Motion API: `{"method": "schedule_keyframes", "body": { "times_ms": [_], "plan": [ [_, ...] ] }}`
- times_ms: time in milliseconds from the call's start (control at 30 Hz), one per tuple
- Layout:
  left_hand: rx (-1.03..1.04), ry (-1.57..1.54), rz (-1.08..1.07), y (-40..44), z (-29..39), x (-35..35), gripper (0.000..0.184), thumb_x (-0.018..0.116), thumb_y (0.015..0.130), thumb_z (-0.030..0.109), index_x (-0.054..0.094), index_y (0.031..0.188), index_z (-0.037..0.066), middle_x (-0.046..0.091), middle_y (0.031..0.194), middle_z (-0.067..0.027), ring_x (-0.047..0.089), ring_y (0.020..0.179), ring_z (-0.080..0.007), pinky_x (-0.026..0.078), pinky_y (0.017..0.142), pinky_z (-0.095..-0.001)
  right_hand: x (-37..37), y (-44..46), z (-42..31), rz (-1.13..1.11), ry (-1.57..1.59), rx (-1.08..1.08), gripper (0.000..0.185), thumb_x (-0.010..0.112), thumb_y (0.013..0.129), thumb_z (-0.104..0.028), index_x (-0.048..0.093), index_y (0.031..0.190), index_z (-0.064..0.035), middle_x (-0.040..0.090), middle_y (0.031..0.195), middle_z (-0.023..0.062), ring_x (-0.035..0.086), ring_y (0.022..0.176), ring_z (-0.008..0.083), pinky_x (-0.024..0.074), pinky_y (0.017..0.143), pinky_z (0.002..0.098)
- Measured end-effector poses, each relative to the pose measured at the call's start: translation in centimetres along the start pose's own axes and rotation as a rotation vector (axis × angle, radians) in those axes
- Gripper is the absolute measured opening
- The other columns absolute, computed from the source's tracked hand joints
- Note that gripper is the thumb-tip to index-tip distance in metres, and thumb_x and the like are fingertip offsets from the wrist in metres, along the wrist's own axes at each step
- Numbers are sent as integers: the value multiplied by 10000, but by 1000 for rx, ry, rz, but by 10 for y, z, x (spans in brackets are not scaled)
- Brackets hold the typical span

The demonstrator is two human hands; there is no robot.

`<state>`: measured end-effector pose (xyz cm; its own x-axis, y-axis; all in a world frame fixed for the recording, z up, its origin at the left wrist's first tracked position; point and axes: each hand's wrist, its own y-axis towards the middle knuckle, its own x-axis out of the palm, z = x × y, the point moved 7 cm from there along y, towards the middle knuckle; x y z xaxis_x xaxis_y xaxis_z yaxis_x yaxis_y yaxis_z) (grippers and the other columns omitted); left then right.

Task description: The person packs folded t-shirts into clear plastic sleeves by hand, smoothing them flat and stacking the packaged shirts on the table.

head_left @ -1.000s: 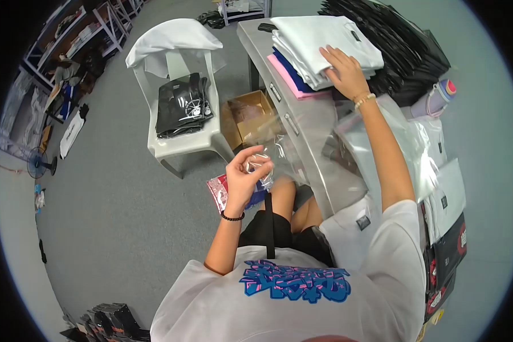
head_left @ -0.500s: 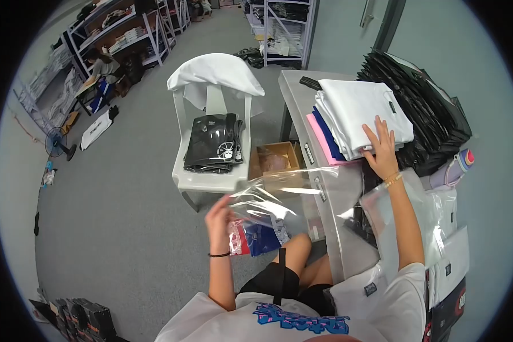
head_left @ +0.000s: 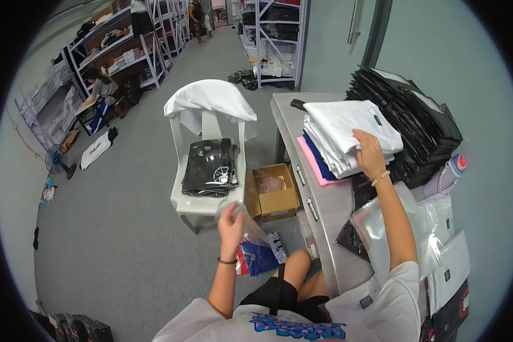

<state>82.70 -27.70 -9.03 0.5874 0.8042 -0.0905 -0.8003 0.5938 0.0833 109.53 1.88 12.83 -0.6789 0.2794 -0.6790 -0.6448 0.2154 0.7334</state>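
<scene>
My left hand [head_left: 230, 231] is closed on a clear plastic bag [head_left: 254, 229], which hangs in front of the chair, thin and hard to see. At the table, my right hand [head_left: 370, 154] has its fingers curled over the near edge of a folded white T-shirt [head_left: 350, 122], the top one of a stack. Below the white shirts lie a dark blue folded garment [head_left: 319, 153] and a pink one [head_left: 313, 162]. More clear plastic bags [head_left: 390, 228] lie under my right forearm.
A white plastic chair [head_left: 188, 202] carries black bagged garments [head_left: 210, 168]. Beside it are an open cardboard box [head_left: 279, 205] and a blue bagged garment [head_left: 259, 257] on the floor. Black packages [head_left: 410, 114] and a purple bottle [head_left: 442, 176] stand on the grey table [head_left: 285, 108]. Other people are farther back.
My left hand has brought the plastic bag closer in; it was stretched out wide toward the table before. My right hand's fingers, earlier spread flat on the top shirt, now curl at its edge.
</scene>
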Motion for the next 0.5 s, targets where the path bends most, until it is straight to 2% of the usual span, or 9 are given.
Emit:
{"method": "schedule_keyframes", "body": {
  "times_ms": [67, 200, 233, 267, 333, 400, 433, 467, 500],
  "plan": [
    [75, -93, -177, -1, 58, 53, 308, 596, 888, 168, 618, 1119, -33, 672, 1022, -116, 607, 940, -133, 469, 812, -261, 2, 0, -7, -48, -16, -14, 399, 589, 682, -9, 508, 1072, -36, 572, 1144, 143, 527, 1076, 333, 397, 927, 422],
    [161, -134, -512, 10, 132, 171, 471, 532, 927, 383, 656, 961, -70, 687, 888, -119, 604, 859, -133, 467, 751, -282, 4, -11, -9, -283, -197, 63, 541, 651, 732, -135, 449, 1230, -70, 440, 1333, 155, 396, 1257, 317, 328, 1011, 491],
    [131, -163, -562, 12, 144, 202, 599, 484, 920, 486, 655, 918, -89, 680, 825, -162, 614, 827, -163, 463, 745, -314, -2, -19, -20, -350, -274, 91, 590, 660, 746, -159, 427, 1282, -78, 410, 1367, 157, 368, 1288, 314, 311, 1027, 508],
    [77, -22, -578, 19, 148, 229, 676, 519, 855, 583, 665, 895, -76, 669, 820, -206, 645, 803, -241, 468, 746, -358, -17, -20, -29, -371, -355, 170, 646, 665, 753, -188, 384, 1326, -88, 386, 1388, 155, 346, 1305, 312, 294, 1038, 517],
    [7, 146, -578, 33, 152, 264, 707, 551, 793, 632, 674, 871, -59, 666, 824, -220, 651, 813, -302, 474, 745, -385, -65, -12, -59, -406, -514, 308, 760, 675, 768, -245, 298, 1414, -108, 337, 1430, 152, 304, 1339, 307, 260, 1059, 537],
    [45, 273, -534, 30, 161, 279, 704, 584, 751, 645, 679, 855, -45, 664, 833, -230, 650, 830, -346, 480, 742, -406, -137, 10, -103, -222, -592, 333, 862, 696, 760, -284, 217, 1458, -120, 343, 1431, 149, 333, 1315, 313, 285, 1037, 521],
    [116, 317, -496, 27, 170, 276, 686, 601, 739, 634, 680, 850, -39, 664, 840, -233, 647, 842, -360, 483, 739, -413, -179, 20, -130, -54, -530, 256, 836, 714, 752, -260, 267, 1443, -113, 375, 1410, 155, 353, 1293, 316, 300, 1013, 512],
    [174, 363, -460, 21, 171, 271, 668, 618, 728, 622, 681, 846, -32, 665, 847, -236, 644, 853, -374, 486, 737, -421, -217, 21, -149, 140, -444, 189, 751, 705, 764, -237, 346, 1405, -83, 450, 1345, 163, 435, 1214, 321, 349, 974, 455],
    [209, 372, -427, 17, 169, 271, 647, 621, 735, 606, 685, 867, -24, 671, 843, -219, 649, 847, -359, 487, 733, -410, -255, 9, -174, 481, -341, 125, 495, 644, 823, -156, 482, 1273, -28, 524, 1282, 142, 503, 1165, 266, 407, 953, 372]
  ]
}}
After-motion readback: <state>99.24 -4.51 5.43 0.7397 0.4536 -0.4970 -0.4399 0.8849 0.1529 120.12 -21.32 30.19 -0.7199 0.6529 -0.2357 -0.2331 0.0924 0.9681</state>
